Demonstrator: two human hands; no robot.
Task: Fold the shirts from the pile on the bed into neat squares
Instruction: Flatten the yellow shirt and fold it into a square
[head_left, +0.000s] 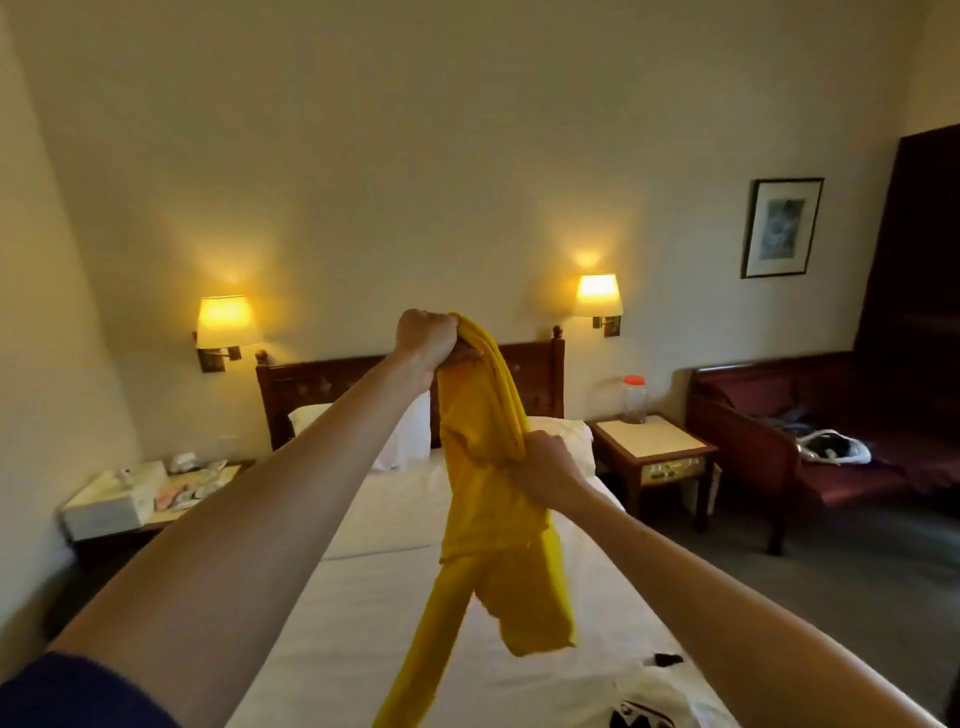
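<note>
A yellow shirt (480, 499) hangs bunched in the air above the white bed (374, 613). My left hand (427, 340) grips its top edge, raised high in front of the headboard. Lower and to the right, my right hand (543, 467) grips the shirt's side, its fingers curled into the cloth. The shirt's lower part dangles down toward the mattress. A white shirt with a black print (644, 701) lies on the bed at the bottom edge, partly cut off.
A wooden headboard (322, 384) and white pillows (410, 441) stand at the far end. A nightstand (654, 452) with a jar (634, 400) sits on the right, a cluttered side table (145, 499) on the left. A dark red sofa (831, 431) lines the right wall.
</note>
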